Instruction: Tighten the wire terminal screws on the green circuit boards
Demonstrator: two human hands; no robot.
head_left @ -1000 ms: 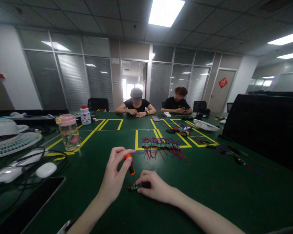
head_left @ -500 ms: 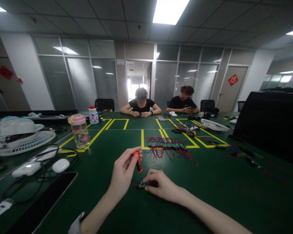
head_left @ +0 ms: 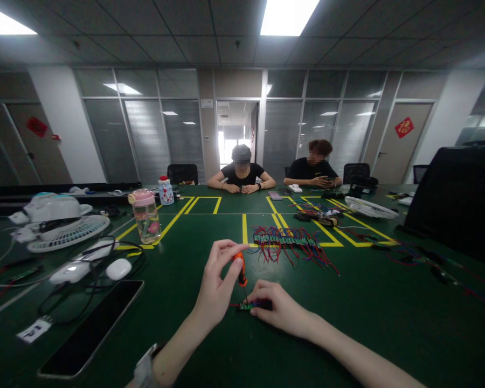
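Observation:
My left hand (head_left: 220,283) is closed around the orange and black handle of a screwdriver (head_left: 242,272). The screwdriver stands nearly upright, and its thin shaft points down at a small green circuit board (head_left: 246,306) on the table. Whether the tip touches a part of the board is too small to tell. With thumb and fingers, my right hand (head_left: 272,304) pinches the board's right end, where dark blue wires show by the fingers. A red wire (head_left: 234,305) leaves the board's left end. Beyond my hands lies a row of similar boards (head_left: 286,238) with red and blue wires.
At left are a phone (head_left: 92,328), a white case (head_left: 118,269), a power strip (head_left: 83,262), a fan (head_left: 68,233) and a pink-lidded bottle (head_left: 146,215). A black monitor (head_left: 456,199) stands at right. Two people sit across the green table (head_left: 194,226).
The view has shifted, so the whole scene appears farther right. My left index finger is straighter over the screwdriver handle. My right hand keeps its pinch on the board.

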